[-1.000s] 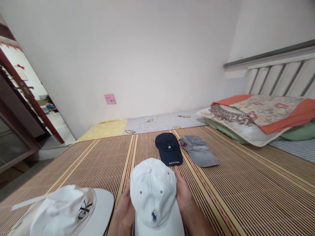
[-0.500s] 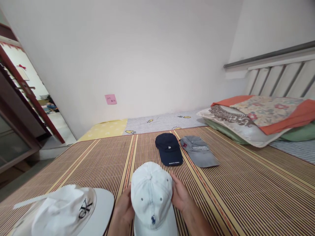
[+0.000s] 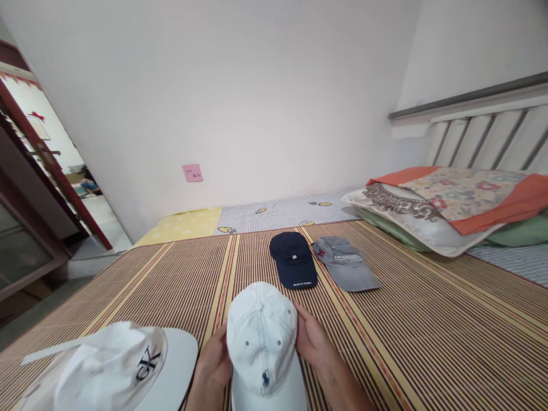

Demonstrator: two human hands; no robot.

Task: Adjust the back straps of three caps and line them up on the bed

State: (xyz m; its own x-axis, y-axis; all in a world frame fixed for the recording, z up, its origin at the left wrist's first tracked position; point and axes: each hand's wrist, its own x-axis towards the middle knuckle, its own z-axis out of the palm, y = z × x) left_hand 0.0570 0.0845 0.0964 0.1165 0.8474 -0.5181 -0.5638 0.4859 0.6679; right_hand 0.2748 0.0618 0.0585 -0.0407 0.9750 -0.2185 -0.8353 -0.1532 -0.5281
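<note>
Between my two hands is a pale, whitish baseball cap (image 3: 262, 337) with a small dark blue emblem, its brim pointing toward me. My left hand (image 3: 214, 359) grips its left side, fingertips hidden behind the cap. On the opposite side my right hand (image 3: 314, 337) clasps the edge, its fingers partly out of sight. A white cap (image 3: 111, 365) with black letters lies to the left, close to my left forearm. Farther back, a navy cap (image 3: 293, 260) rests beside a grey cap (image 3: 345, 262), both with brims toward me.
A striped bamboo mat (image 3: 423, 319) covers the bed under the caps. Pillows (image 3: 458, 200) are stacked at the right by the slatted headboard (image 3: 492, 140). Behind the bed rises a white wall (image 3: 274, 103) with a pink note (image 3: 192, 173). An open doorway (image 3: 94, 211) is at the left.
The pale cap and both hands have shifted very slightly to the left. The other caps lie as before.
</note>
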